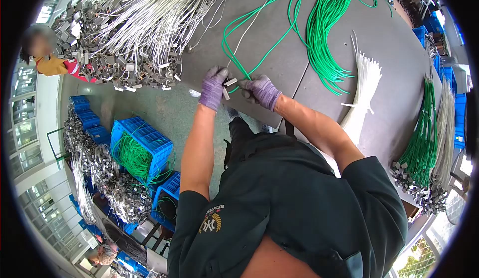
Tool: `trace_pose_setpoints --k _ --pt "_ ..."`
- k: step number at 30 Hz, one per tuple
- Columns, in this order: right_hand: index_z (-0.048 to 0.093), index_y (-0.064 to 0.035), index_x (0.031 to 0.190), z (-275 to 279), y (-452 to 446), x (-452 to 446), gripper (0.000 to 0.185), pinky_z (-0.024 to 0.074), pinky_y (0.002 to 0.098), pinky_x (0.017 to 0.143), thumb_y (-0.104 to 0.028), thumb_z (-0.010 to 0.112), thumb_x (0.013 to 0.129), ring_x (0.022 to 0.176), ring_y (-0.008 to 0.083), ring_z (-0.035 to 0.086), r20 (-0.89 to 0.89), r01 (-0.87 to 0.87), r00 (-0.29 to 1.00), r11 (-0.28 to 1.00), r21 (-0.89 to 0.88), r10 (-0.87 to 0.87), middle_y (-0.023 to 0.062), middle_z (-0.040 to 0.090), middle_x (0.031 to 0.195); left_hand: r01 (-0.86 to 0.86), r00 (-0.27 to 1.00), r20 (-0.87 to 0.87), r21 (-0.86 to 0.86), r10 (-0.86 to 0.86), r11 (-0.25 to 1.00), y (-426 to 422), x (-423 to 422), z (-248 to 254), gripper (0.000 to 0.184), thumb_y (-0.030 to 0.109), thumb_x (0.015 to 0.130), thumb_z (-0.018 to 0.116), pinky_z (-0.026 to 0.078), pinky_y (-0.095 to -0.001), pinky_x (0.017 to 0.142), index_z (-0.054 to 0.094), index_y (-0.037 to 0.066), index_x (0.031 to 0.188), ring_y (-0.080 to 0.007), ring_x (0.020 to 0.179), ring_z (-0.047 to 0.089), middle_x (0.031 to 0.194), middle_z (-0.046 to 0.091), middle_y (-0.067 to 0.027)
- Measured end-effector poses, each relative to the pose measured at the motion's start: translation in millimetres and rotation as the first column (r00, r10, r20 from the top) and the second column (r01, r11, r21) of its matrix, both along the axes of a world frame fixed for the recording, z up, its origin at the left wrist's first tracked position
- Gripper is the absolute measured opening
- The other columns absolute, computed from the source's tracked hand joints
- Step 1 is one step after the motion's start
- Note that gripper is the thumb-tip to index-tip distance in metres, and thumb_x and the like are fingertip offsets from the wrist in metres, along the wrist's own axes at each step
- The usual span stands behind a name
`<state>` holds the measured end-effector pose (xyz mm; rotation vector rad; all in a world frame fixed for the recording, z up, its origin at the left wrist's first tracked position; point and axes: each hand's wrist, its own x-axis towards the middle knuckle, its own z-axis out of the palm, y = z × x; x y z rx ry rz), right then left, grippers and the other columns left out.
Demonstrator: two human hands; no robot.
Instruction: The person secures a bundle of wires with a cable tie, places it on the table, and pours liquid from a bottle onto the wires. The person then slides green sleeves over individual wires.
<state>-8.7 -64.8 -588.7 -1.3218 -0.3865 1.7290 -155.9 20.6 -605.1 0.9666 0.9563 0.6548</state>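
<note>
My left hand (214, 86), in a purple-grey glove, is closed around small metal-cased blocks (230, 82) on a thin white wire (241, 37). Close beside it, my right hand (262, 91), gloved alike, pinches green wires (243, 71) whose loops run back over the table. A short green end shows between the two hands. The fingertips partly hide how wire and blocks meet. Beyond my right hand lies a thick bundle of green wires (324, 33). Nearer my right arm is a tied bundle of thin white strips (364, 88), perhaps cable ties.
The grey table (381, 33) has a seam across it. White wires with many metal blocks (124, 53) are heaped at its far left, near another person (50, 63). On the floor, blue crates (144, 128) hold green wire. More green wire bundles (421, 133) hang at the right.
</note>
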Motion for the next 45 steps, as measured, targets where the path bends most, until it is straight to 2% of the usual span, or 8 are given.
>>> trace_pose_setpoints --k 6,11,17,19,25,30,38,45 --pt "0.059 -0.0044 0.078 13.9 -6.1 -13.1 0.018 0.0334 0.0251 0.037 -0.021 0.060 0.084 0.041 0.0114 0.047 0.025 0.017 1.000 1.000 -0.010 -0.017 0.0025 0.052 0.055 -0.294 0.954 -0.050 0.003 0.294 0.956 -0.2 6.9 -7.2 0.010 0.017 0.086 0.056 0.047 -0.0264 0.051 0.057 0.007 0.084 -0.0122 0.054 0.055 0.068 0.057 -0.0019" --pt "0.059 -0.0020 0.077 -26.0 11.8 10.9 0.022 0.0391 0.0263 0.040 -0.023 0.061 0.082 0.043 0.0120 0.050 0.339 -0.173 0.929 0.984 0.038 0.150 0.0033 0.052 0.054 -0.202 0.973 0.129 0.072 0.192 0.977 25.0 -6.5 -9.3 0.014 0.019 0.084 0.058 0.051 -0.0324 0.061 0.060 0.007 0.091 -0.0188 0.067 0.062 0.076 0.063 -0.0061" --pt "0.062 -0.0001 0.083 -25.1 39.4 73.5 0.032 0.0409 0.0282 0.041 -0.031 0.057 0.084 0.040 0.0138 0.049 0.587 -0.405 0.664 0.883 -0.239 0.463 0.0047 0.050 0.050 -0.084 0.994 0.071 -0.046 0.088 0.995 21.6 -36.5 14.1 0.011 0.019 0.084 0.059 0.048 -0.0309 0.052 0.059 0.008 0.084 -0.0204 0.065 0.061 0.070 0.060 -0.0072" --pt "0.063 -0.0006 0.090 -25.2 48.1 83.0 0.035 0.0381 0.0301 0.039 -0.034 0.054 0.086 0.038 0.0155 0.046 0.416 -0.049 0.909 0.997 0.058 0.020 0.0055 0.049 0.050 -0.092 0.992 0.086 -0.054 0.097 0.994 8.3 -36.7 15.1 0.011 0.020 0.084 0.059 0.046 -0.0300 0.049 0.058 0.009 0.083 -0.0194 0.062 0.059 0.067 0.059 -0.0068" --pt "0.055 -0.0050 0.106 -43.0 101.5 122.7 0.035 0.0311 0.0276 0.039 -0.036 0.047 0.092 0.040 0.0134 0.042 0.189 0.356 0.916 0.934 0.031 -0.355 0.0025 0.046 0.057 0.035 0.954 0.300 -0.147 0.011 0.989 -39.8 -39.0 24.9 0.023 0.026 0.084 0.060 0.025 -0.0257 0.041 0.047 0.010 0.074 -0.0119 0.047 0.033 0.053 0.032 0.0007" --pt "0.059 -0.0078 0.087 -51.6 113.0 139.6 0.022 0.0283 0.0258 0.037 -0.029 0.053 0.089 0.040 0.0111 0.039 0.046 0.227 0.972 0.968 0.105 -0.232 -0.0019 0.042 0.052 -0.062 0.961 0.254 -0.182 0.108 0.981 -68.9 -54.1 17.9 0.022 0.026 0.084 0.059 0.023 -0.0250 0.041 0.046 0.008 0.081 -0.0111 0.047 0.031 0.053 0.028 0.0012" --pt "0.056 -0.0099 0.086 -46.5 86.7 100.5 0.019 0.0245 0.0249 0.037 -0.029 0.054 0.090 0.039 0.0093 0.033 0.008 0.313 0.949 0.947 0.068 -0.314 -0.0045 0.035 0.050 -0.374 0.892 -0.129 0.324 0.433 0.869 -107.9 -38.8 14.2 0.013 0.016 0.092 0.048 0.033 -0.0249 0.042 0.045 0.003 0.089 -0.0098 0.048 0.040 0.057 0.047 -0.0031" --pt "0.057 -0.0123 0.081 -40.3 74.3 72.4 0.023 0.0262 0.0248 0.037 -0.034 0.057 0.087 0.039 0.0090 0.036 -0.049 0.356 0.934 0.933 0.050 -0.354 -0.0051 0.038 0.050 -0.244 0.830 -0.299 0.567 0.472 0.787 -109.1 -39.5 -11.0 0.013 0.016 0.093 0.046 0.035 -0.0223 0.047 0.044 0.004 0.092 -0.0074 0.050 0.042 0.061 0.053 -0.0037"
